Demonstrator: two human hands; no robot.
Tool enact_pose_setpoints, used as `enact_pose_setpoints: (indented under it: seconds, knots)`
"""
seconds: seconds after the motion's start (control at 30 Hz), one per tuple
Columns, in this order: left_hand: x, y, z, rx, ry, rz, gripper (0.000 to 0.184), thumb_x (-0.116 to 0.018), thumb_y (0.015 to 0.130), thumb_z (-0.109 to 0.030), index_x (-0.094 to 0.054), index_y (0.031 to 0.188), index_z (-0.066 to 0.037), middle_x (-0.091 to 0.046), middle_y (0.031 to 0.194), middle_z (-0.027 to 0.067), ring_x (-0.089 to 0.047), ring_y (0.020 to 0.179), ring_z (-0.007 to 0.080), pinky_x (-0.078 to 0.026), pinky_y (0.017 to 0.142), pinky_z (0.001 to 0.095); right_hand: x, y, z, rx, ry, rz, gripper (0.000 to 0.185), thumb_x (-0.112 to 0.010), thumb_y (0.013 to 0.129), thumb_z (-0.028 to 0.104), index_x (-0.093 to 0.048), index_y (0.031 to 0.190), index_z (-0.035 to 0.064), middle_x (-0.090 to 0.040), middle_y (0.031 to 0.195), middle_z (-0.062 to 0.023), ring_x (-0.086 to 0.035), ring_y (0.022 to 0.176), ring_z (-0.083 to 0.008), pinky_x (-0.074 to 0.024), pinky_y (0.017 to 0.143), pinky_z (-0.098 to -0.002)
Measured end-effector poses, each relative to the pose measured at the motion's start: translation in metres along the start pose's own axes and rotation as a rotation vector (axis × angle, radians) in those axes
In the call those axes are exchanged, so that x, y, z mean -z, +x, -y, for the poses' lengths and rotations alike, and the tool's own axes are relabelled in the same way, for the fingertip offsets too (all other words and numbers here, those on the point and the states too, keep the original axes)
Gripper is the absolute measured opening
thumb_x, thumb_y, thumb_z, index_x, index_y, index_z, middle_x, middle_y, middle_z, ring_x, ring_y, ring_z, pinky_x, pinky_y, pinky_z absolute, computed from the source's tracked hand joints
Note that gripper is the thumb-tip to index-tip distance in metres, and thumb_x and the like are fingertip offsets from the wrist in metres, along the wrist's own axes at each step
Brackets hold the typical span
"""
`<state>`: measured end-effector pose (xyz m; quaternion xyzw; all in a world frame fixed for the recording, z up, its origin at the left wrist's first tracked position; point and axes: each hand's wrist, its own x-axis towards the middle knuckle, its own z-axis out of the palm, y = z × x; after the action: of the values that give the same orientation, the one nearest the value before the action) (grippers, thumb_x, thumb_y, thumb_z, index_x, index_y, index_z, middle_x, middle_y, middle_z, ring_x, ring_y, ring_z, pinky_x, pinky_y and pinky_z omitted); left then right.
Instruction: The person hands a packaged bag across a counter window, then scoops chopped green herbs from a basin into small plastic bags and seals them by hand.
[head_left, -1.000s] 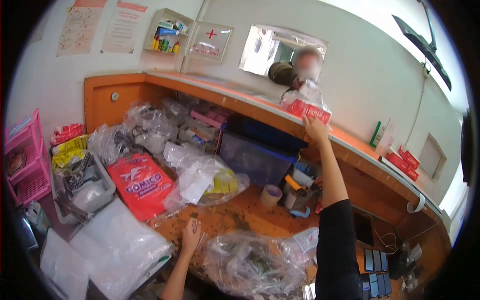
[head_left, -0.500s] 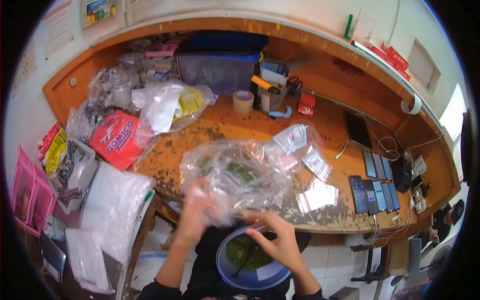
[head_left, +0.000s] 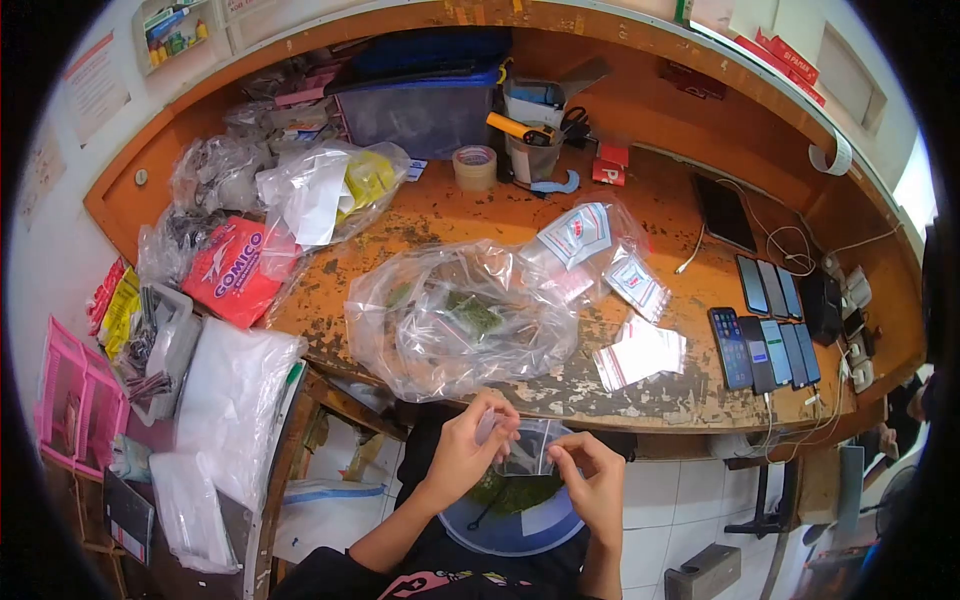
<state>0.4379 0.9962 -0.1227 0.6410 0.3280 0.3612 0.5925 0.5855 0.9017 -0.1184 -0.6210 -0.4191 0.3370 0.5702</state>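
Orange and worn, the table (head_left: 655, 225) bears a red bag (head_left: 238, 270) reading GOMICO; a red box (head_left: 790, 63) on the ledge (head_left: 700, 50) reads DI PAMAN. Left hand (head_left: 467, 448) and right hand (head_left: 592, 478) pinch a small pouch (head_left: 527, 450) between them, over the bowl (head_left: 500, 541) of green shreds (head_left: 515, 495). Clear and shiny, it has a pale line (head_left: 547, 442) near the right fingertips (head_left: 557, 455).
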Motion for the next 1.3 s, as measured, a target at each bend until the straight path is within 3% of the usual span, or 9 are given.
enact_pose_setpoints:
  seconds: [0.13, 0.2, 0.23, 0.37, 0.63, 0.83, 1.0, 1.13, 1.3]
  knots:
    - [0.017, 0.002, 0.018, -0.023, -0.092, -0.199, 0.007, -0.049, 0.094, -0.008, -0.053, 0.097, -0.002, -0.059, 0.072, 0.0072, -0.058, 0.059, 0.0094, -0.045, 0.052, 0.0225, 0.014, 0.005, -0.023, -0.02, -0.126, -0.136, 0.004, -0.061, 0.086, 0.001, -0.061, 0.084, -0.0022, -0.061, 0.071, -0.0024, -0.053, 0.061, -0.0049, -0.0417, 0.054, -0.0199]
    - [0.03, -0.002, 0.01, 0.155, 0.367, -0.425, 0.005, -0.05, 0.091, -0.003, -0.055, 0.091, -0.002, -0.061, 0.07, 0.0097, -0.062, 0.06, 0.0134, -0.047, 0.054, 0.0263, 0.024, 0.008, -0.024, -0.074, -0.155, -0.184, 0.004, -0.062, 0.084, 0.001, -0.061, 0.085, -0.0033, -0.063, 0.069, -0.0048, -0.059, 0.062, -0.0098, -0.0461, 0.057, -0.0216]
    - [0.026, -0.005, 0.021, -0.081, 0.507, -0.444, 0.005, -0.054, 0.088, -0.005, -0.057, 0.086, -0.002, -0.062, 0.07, 0.0109, -0.063, 0.06, 0.0179, -0.048, 0.055, 0.0292, 0.025, 0.01, -0.031, -0.07, -0.161, -0.191, 0.005, -0.063, 0.082, 0.001, -0.061, 0.083, -0.003, -0.063, 0.067, -0.0056, -0.058, 0.06, -0.0099, -0.0448, 0.055, -0.0219]
    - [0.0, -0.02, 0.023, -0.061, 0.441, 0.037, 0.023, -0.069, 0.082, -0.027, -0.061, 0.087, -0.007, -0.058, 0.07, 0.0087, -0.06, 0.062, 0.019, -0.047, 0.057, 0.0289, 0.003, 0.006, -0.019, 0.099, -0.284, -0.008, 0.007, -0.068, 0.077, 0.002, -0.063, 0.079, -0.0021, -0.063, 0.069, -0.009, -0.058, 0.058, -0.0098, -0.0449, 0.053, -0.0252]
    - [0.014, -0.027, 0.026, 0.052, 0.284, 0.199, 0.021, -0.069, 0.083, -0.022, -0.065, 0.093, -0.004, -0.066, 0.09, 0.005, -0.064, 0.082, 0.0151, -0.05, 0.071, 0.0262, -0.011, -0.001, -0.012, 0.001, -0.357, 0.228, 0.009, -0.07, 0.077, 0.005, -0.064, 0.078, -0.0016, -0.064, 0.067, -0.0071, -0.061, 0.061, -0.0085, -0.0457, 0.055, -0.0212]
    - [0.016, -0.027, 0.033, -0.106, 0.447, 0.161, 0.021, -0.065, 0.083, -0.018, -0.061, 0.097, -0.004, -0.063, 0.092, 0.0071, -0.065, 0.08, 0.024, -0.051, 0.065, 0.0303, -0.018, 0.003, -0.039, -0.14, 0.218, 0.328, 0.008, -0.065, 0.084, 0.002, -0.06, 0.085, -0.0046, -0.067, 0.077, -0.0069, -0.062, 0.068, -0.008, -0.0491, 0.059, -0.0205]
    - [0.015, -0.032, 0.043, -0.292, 0.87, 0.289, 0.019, -0.062, 0.083, -0.021, -0.054, 0.095, -0.009, -0.054, 0.085, 0.0062, -0.061, 0.066, 0.0289, -0.051, 0.053, 0.0364, -0.016, -0.001, -0.047, 0.216, -0.537, 0.396, 0.014, -0.068, 0.077, 0.003, -0.058, 0.086, -0.0017, -0.06, 0.067, -0.0101, -0.063, 0.063, -0.0241, -0.0503, 0.06, -0.0304]
    - [0.005, -0.037, 0.064, -0.434, 0.902, 0.257, 0.026, -0.061, 0.082, -0.03, -0.053, 0.095, -0.009, -0.052, 0.084, 0.0056, -0.058, 0.05, 0.0258, -0.047, 0.043, 0.0338, -0.019, -0.016, -0.044, 0.346, -0.516, 0.207, 0.011, -0.061, 0.081, 0.011, -0.057, 0.082, 0.0017, -0.057, 0.074, -0.0183, -0.058, 0.065, -0.0373, -0.0453, 0.054, -0.0414]
    - [0.005, -0.029, 0.069, -0.363, 0.822, 0.14, 0.023, -0.064, 0.08, -0.03, -0.053, 0.085, -0.011, -0.058, 0.087, 0.0047, -0.061, 0.058, 0.0277, -0.051, 0.049, 0.0352, -0.01, -0.009, -0.056, 0.412, -0.738, 0.01, 0.014, -0.061, 0.08, 0.014, -0.054, 0.085, 0.0028, -0.057, 0.073, -0.0185, -0.056, 0.063, -0.0379, -0.0456, 0.057, -0.045]
